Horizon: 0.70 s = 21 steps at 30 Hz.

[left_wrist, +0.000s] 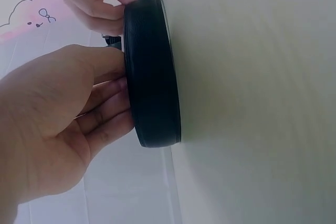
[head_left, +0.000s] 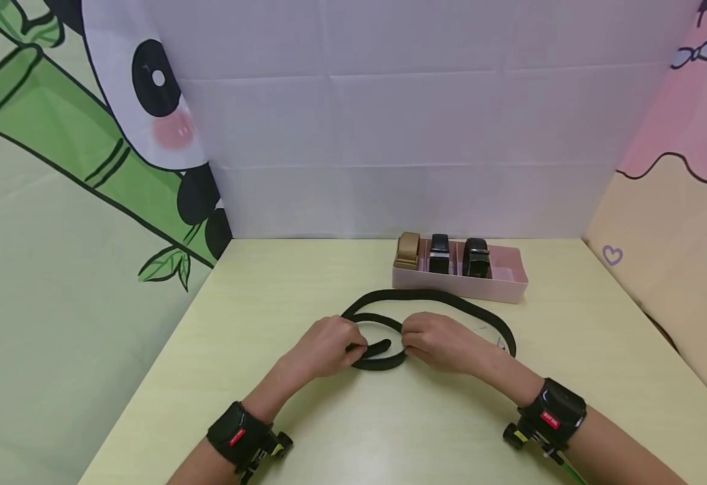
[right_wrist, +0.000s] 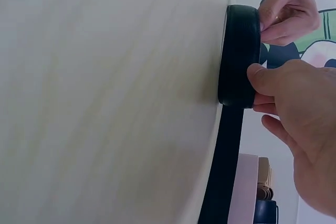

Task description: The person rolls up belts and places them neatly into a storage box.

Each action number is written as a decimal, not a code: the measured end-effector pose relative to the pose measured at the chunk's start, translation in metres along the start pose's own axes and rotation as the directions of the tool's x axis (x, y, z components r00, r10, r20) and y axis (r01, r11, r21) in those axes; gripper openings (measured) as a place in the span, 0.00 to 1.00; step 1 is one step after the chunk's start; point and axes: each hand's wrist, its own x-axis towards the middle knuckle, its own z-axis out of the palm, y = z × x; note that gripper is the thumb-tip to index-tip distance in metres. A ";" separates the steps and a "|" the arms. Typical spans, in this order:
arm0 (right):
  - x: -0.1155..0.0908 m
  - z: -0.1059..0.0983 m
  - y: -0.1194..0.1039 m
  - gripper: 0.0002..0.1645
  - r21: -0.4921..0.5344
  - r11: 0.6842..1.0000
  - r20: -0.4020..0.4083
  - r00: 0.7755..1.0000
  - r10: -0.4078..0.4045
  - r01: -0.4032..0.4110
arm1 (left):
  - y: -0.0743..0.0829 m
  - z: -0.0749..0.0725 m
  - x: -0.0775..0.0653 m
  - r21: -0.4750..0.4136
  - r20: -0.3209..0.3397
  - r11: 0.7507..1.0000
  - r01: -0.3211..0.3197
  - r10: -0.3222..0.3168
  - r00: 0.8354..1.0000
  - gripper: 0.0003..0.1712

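A black belt stands on its edge on the table, its near part curved into a loose coil and the rest sweeping out in a wide arc. My left hand grips the left side of the coil, close to the free inner end of the strap. At the coil's right side my right hand pinches the strap. In the right wrist view the right thumb presses on the outer face of the coil. The left fingers reach behind the band in the left wrist view. The right forearm hides the belt's far end.
Behind the belt stands a pink divided box. It holds a tan rolled belt and two black rolled belts, one in the middle and one further right. A pale cloth wall closes off the table's back edge.
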 end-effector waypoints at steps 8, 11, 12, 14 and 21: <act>-0.015 -0.012 -0.007 0.10 -0.013 0.997 0.057 0.996 0.071 -0.071 | -0.002 -0.003 0.000 -0.006 0.022 1.000 0.022 -0.022 1.000 0.16; -0.017 -0.017 -0.013 0.11 0.031 0.995 0.089 0.991 0.095 -0.098 | 0.000 -0.002 0.001 -0.022 0.018 1.000 0.022 -0.022 1.000 0.16; -0.017 -0.017 -0.016 0.11 0.054 0.993 0.090 0.991 0.097 -0.102 | 0.001 -0.001 0.002 -0.035 0.014 0.999 0.024 -0.024 1.000 0.15; -0.013 -0.015 -0.023 0.12 0.086 0.992 0.082 0.993 0.088 -0.095 | 0.005 0.001 0.003 -0.063 0.008 0.998 0.027 -0.027 1.000 0.13; -0.006 -0.008 -0.040 0.08 0.132 0.988 0.028 0.997 0.073 -0.076 | 0.014 0.006 0.007 -0.124 0.015 0.992 0.039 -0.037 0.999 0.06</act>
